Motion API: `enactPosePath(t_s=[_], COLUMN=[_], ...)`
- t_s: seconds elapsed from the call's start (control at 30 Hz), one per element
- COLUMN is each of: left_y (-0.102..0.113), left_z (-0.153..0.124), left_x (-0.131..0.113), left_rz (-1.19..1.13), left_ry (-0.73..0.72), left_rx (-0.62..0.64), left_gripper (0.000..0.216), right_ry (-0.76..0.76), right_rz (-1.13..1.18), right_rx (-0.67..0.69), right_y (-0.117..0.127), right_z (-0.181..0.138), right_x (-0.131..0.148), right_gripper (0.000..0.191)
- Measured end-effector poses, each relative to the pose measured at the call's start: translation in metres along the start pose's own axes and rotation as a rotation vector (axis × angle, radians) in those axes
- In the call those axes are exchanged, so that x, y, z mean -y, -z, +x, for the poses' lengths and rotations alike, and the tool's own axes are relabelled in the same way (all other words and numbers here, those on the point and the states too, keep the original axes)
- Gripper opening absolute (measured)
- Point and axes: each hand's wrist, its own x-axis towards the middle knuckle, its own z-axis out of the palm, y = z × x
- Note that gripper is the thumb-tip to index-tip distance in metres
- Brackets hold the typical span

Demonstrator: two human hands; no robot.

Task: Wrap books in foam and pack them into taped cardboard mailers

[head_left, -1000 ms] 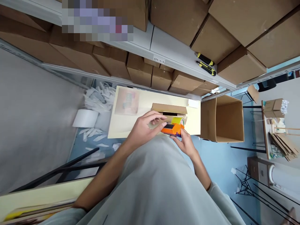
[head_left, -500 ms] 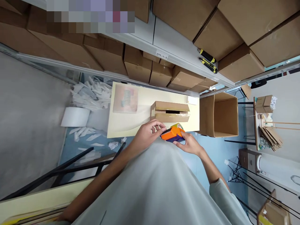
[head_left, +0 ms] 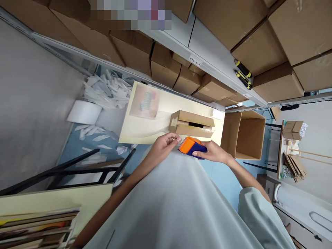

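1. Two bare hands are at work, apart from each other, in front of the person's pale grey garment (head_left: 173,193) and near the close edge of a cream table (head_left: 145,129).
2. The right hand (head_left: 213,151) is clamped on an orange and dark purple tape dispenser (head_left: 188,146), with its thumb laid across the purple side.
3. The dispenser is tilted, its orange end towards the other hand, between the garment and a long brown carton (head_left: 190,129).
4. The left hand (head_left: 166,143) is curled, thumb and forefinger drawn close together just beside that orange end; whether they pinch any tape is too small to tell.
5. The carton lies on the table, a dark slot showing between its top flaps and a shiny patch at its right end.
6. A pinkish printed patch (head_left: 145,102) is at the left of the tabletop, and a small white object (head_left: 217,114) is near the far right corner.
7. A large open box (head_left: 230,135) is just beside the table's right end.
8. Two black-and-yellow utility knives (head_left: 243,79) lie side by side on the grey shelf (head_left: 211,45), near stacked boxes (head_left: 277,84).
9. To the left are a white roll (head_left: 85,112) and loose white scraps (head_left: 109,88).
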Motion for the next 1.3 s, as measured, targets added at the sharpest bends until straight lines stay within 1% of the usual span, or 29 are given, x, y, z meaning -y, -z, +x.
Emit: enactPosePath(t_s=[0.13, 0.2, 0.23, 0.3, 0.4, 0.47, 0.6, 0.73, 0.9, 1.0, 1.13, 1.3], left_y=[-0.009, -0.007, -0.003, 0.009, 0.025, 0.028, 0.020, 0.018, 0.019, 0.018, 0.019, 0.020], left_z=[0.007, 0.009, 0.010, 0.013, 0.023, 0.034, 0.055, 0.066, 0.073, 0.078, 0.086, 0.101], left_x=[0.001, -0.003, -0.005, -0.009, -0.009, -0.005, 0.006, 0.013, 0.025, 0.035, 0.050, 0.069], left_rz=[-0.076, -0.086, -0.087, -0.088, -0.108, -0.135, -0.196, -0.237, -0.266, -0.266, -0.250, -0.250], left_ry=[0.025, 0.035, 0.041, 0.062, 0.096, 0.108, 0.130, 0.172, 0.215, 0.219, 0.215, 0.235], left_rx=[-0.035, -0.053, -0.076, -0.147, -0.218, -0.234, -0.280, -0.333, -0.378, -0.404, -0.419, -0.407], left_gripper=[0.057, 0.055, 0.052, 0.047, 0.043, 0.044, 0.048, 0.043, 0.036, 0.034, 0.033, 0.039], right_ry=[-0.043, -0.062, -0.073, -0.108, -0.169, -0.180, -0.177, -0.207, -0.154, -0.159, -0.181, -0.184], right_rz=[0.031, 0.067, 0.077, 0.067, 0.053, 0.061, 0.014, 0.020, 0.012, -0.002, -0.012, 0.007], right_rx=[0.135, 0.185, 0.197, 0.180, 0.161, 0.197, 0.250, 0.347, 0.426, 0.452, 0.449, 0.457], right_y=[0.025, 0.038, 0.045, 0.060, 0.085, 0.099, 0.119, 0.126, 0.124, 0.122, 0.121, 0.119], right_z=[0.000, -0.003, -0.004, -0.007, -0.008, -0.001, 0.029, 0.061, 0.087, 0.097, 0.104, 0.106], right_x=[0.008, 0.010, 0.009, 0.008, 0.005, 0.004, -0.001, -0.011, -0.026, -0.031, -0.031, -0.030], right_gripper=[0.048, 0.049, 0.049, 0.048, 0.048, 0.050, 0.055, 0.060, 0.064, 0.066, 0.068, 0.069])
